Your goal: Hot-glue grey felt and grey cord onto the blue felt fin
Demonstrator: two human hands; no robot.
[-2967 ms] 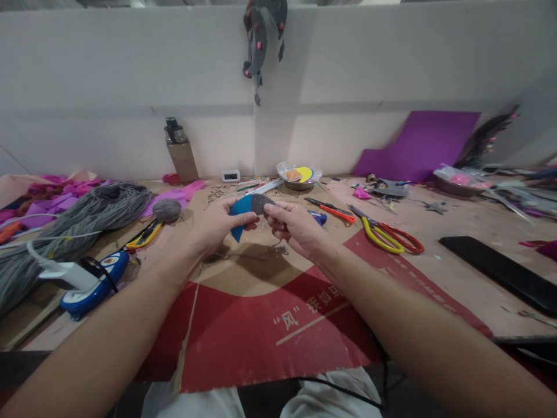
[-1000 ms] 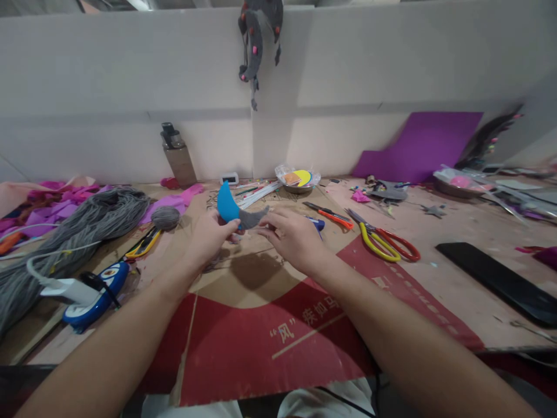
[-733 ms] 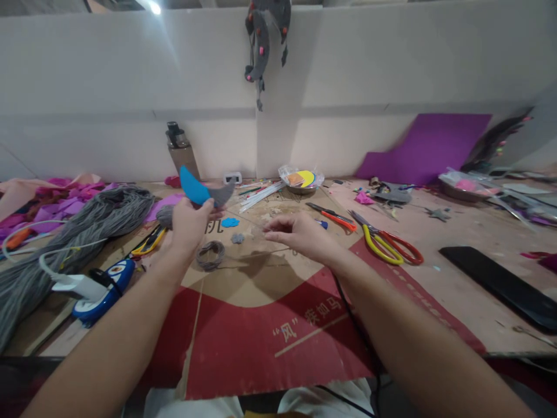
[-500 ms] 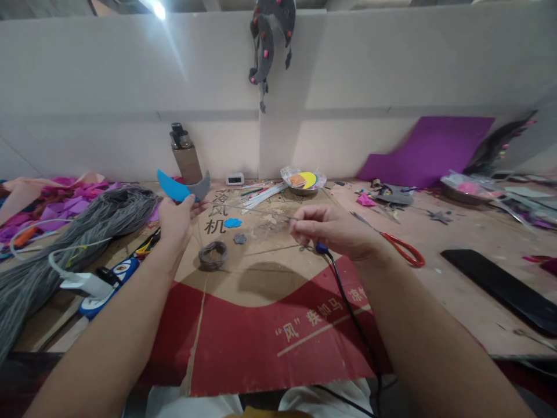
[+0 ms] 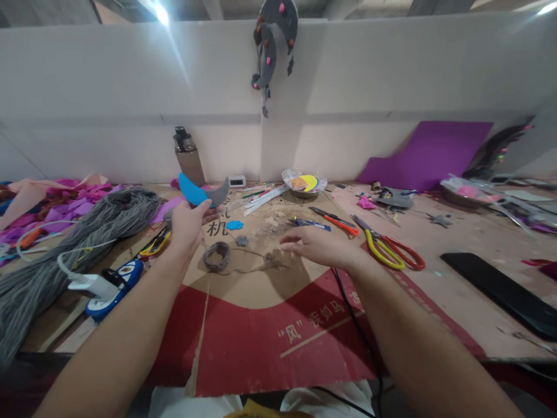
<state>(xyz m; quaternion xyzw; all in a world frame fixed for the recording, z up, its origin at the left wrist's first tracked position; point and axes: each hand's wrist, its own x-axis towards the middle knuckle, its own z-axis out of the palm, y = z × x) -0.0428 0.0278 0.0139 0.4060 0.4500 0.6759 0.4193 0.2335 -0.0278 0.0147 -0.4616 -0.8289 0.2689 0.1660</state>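
Note:
My left hand [image 5: 188, 223] is closed on a crescent [image 5: 194, 188], blue on one half and wrapped in grey yarn on the other, held up over the cardboard. My right hand [image 5: 324, 247] hovers to the right with its fingers loosely stretched and apart, nothing visible in them. Just left of those fingertips, a loose grey yarn strand [image 5: 270, 259] lies on the cardboard, running from a small yarn coil [image 5: 216, 256]. Beyond the coil lie a blue cloud-shaped cutout [image 5: 235, 225] and a small grey yarn-covered piece [image 5: 242, 240].
Yellow- and red-handled scissors [image 5: 385, 249] and an orange-handled tool [image 5: 342, 224] lie right of the cardboard [image 5: 261, 342]. A black phone [image 5: 496, 290] is farther right. At left are a grey yarn hank [image 5: 100, 249] and a blue power strip [image 5: 115, 290]. A bottle [image 5: 190, 159] stands behind.
My right hand has let the yarn strand go, and it now lies slack on the cardboard. My left hand with the crescent has shifted slightly right.

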